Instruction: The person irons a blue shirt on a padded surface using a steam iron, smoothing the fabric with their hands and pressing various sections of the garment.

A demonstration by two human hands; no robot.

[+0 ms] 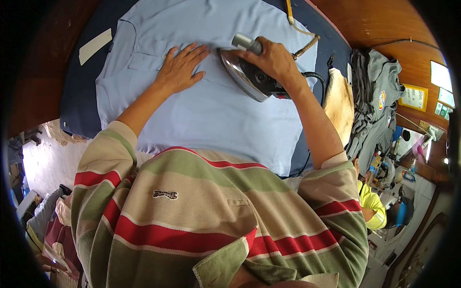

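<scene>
A light blue shirt (211, 117) lies spread over a dark navy padded surface (81, 91). Flat on the cloth, fingers stretched out, rests my left hand (181, 69), beside the shirt's pocket flap (144, 61). My right hand (272, 58) is wrapped round the handle of a black and silver iron (249, 77). The iron's soleplate is down on the shirt, its tip pointing up and left, a short gap to the right of my left hand. From the iron's back a dark hose and a cord run off to the right.
A pale, scorched-looking cloth pad (338, 105) lies on the right. Dark grey garments (374, 91) are heaped past it. A white strip (95, 46) lies at the far left. A coiled cord (307, 46) hangs near the back. Another person in a yellow top (372, 206) is at the lower right.
</scene>
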